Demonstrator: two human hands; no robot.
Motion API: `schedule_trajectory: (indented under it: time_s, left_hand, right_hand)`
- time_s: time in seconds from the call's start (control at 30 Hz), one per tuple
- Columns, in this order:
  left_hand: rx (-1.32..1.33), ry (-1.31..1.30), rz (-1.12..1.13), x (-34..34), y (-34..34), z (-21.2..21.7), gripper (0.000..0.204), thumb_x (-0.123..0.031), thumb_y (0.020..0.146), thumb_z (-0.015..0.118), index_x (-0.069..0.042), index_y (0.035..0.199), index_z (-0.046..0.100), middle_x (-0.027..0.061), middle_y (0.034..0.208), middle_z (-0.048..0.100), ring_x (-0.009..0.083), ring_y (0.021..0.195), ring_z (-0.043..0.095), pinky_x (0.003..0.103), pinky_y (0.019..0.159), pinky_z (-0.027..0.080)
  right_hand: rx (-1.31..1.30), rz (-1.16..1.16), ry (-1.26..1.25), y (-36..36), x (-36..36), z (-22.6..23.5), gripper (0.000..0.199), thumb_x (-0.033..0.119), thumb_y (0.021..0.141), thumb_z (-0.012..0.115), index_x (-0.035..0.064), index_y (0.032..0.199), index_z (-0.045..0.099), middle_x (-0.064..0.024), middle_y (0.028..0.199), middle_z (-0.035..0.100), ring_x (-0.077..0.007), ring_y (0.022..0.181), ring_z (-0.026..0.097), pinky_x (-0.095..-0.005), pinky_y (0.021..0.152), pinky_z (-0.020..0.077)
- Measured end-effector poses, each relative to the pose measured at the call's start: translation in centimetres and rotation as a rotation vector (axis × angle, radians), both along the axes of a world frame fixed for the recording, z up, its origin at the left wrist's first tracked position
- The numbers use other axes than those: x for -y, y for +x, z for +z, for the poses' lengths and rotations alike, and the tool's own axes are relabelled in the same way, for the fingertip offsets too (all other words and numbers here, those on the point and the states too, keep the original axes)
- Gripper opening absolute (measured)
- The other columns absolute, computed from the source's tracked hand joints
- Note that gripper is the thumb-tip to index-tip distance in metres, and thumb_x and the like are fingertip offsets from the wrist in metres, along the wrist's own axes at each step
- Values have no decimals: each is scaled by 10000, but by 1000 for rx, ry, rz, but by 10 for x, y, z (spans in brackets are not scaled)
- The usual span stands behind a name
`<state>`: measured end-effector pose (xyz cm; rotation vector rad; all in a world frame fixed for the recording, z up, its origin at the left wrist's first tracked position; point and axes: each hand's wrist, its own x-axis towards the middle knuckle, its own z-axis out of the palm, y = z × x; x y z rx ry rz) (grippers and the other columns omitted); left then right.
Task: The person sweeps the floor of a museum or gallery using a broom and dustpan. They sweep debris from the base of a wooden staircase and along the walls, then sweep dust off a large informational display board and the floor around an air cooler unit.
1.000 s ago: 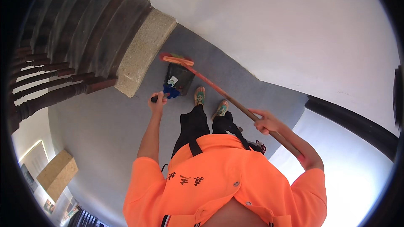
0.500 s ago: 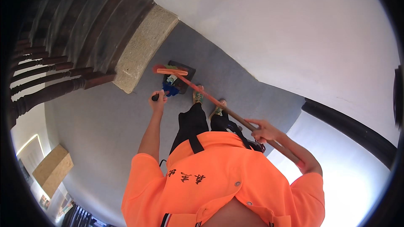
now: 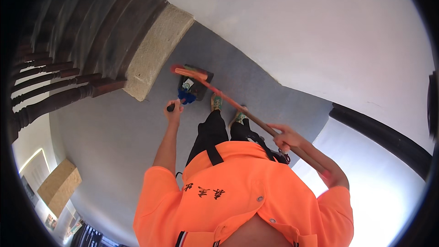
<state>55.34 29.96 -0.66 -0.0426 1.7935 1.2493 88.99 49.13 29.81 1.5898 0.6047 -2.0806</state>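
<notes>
My left hand (image 3: 173,111) is closed around a dark-ended handle (image 3: 171,107) that points up toward me. Below it is a dark dustpan (image 3: 204,90) on the grey floor, holding a small pale scrap (image 3: 188,83). A crumpled blue thing (image 3: 185,96) lies between that hand and the pan; its kind is unclear. My right hand (image 3: 286,138) grips the long shaft of a broom (image 3: 254,120), which slants down to the left past my right forearm. The broom's orange-red head (image 3: 190,73) is over the pan's far side, partly smeared by motion.
Dark wooden stairs (image 3: 91,23) with a turned-post railing (image 3: 55,98) rise at the left, ending in a pale stone step (image 3: 157,48). A white wall (image 3: 311,32) runs along the far right. My shoes (image 3: 216,102) stand close to the dustpan. A brown board (image 3: 59,186) is at lower left.
The broom head has shifted slightly right and tilted over the dustpan. My left hand has moved a little to the right. Both hands keep their grips.
</notes>
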Motion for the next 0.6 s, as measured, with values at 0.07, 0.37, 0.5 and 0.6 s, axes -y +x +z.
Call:
schedule_trajectory:
  time_s: [0.07,0.37,0.5,0.6]
  left_hand:
    - [-11,11,3,2,1,-1,200,-191,821,643,-23,745,567,45,631,578,98,533,570,234,475,466]
    - [7,-2,-41,0,2,7,192,-181,828,634,-23,743,567,43,623,571,96,521,557,233,476,458]
    - [10,-9,-45,8,9,6,213,-206,836,639,-31,749,552,28,630,554,81,549,558,224,494,457]
    - [18,-16,-24,6,13,8,227,-221,836,643,-38,745,546,16,623,534,76,548,548,220,494,447]
  right_hand:
    - [-10,-63,2,-1,10,33,689,1,743,498,69,1393,280,-39,524,472,-117,385,464,-259,367,369]
    - [-27,361,335,-17,-12,-15,704,49,749,498,97,1406,252,-43,576,502,-124,407,480,-264,381,388]
    - [-19,349,320,-18,13,-47,718,40,733,491,77,1406,245,-41,566,494,-120,397,467,-259,369,381]
    - [-53,97,167,-6,33,-25,707,21,720,488,32,1391,264,-21,539,457,-116,364,429,-245,338,348]
